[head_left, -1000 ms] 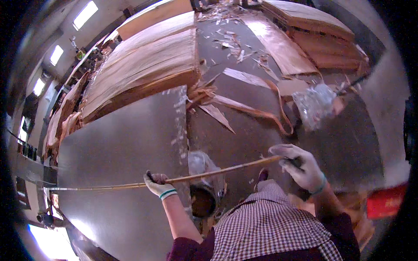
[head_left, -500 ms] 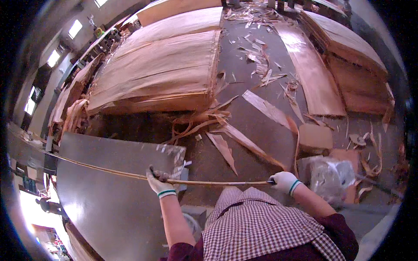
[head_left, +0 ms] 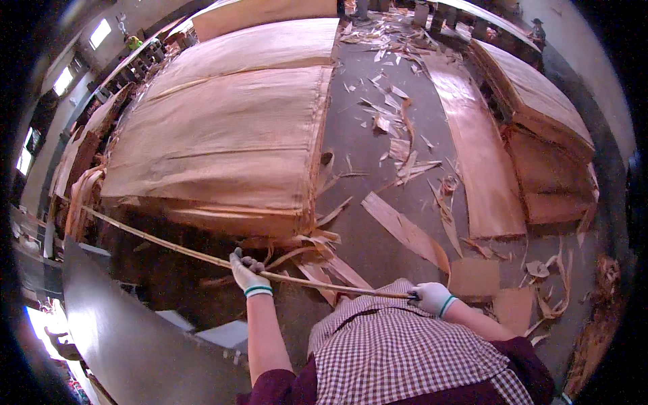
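A long thin strip of wood veneer (head_left: 169,244) runs edge-on from the far left to in front of my chest. My left hand (head_left: 247,273), in a white glove with a green cuff, grips the strip near its middle. My right hand (head_left: 430,297), gloved the same way, holds its right end. Beyond the strip lies a big stack of tan veneer sheets (head_left: 229,135).
A grey metal table (head_left: 135,337) sits at the lower left. Torn veneer scraps (head_left: 398,142) litter the grey floor. More veneer stacks (head_left: 540,115) stand at the right, with a long sheet (head_left: 479,162) beside them. A person (head_left: 536,30) stands far back right.
My view has swung left toward the big veneer stack. Both hands still hold the strip, which now slopes up to the left; the right hand has come nearer my chest.
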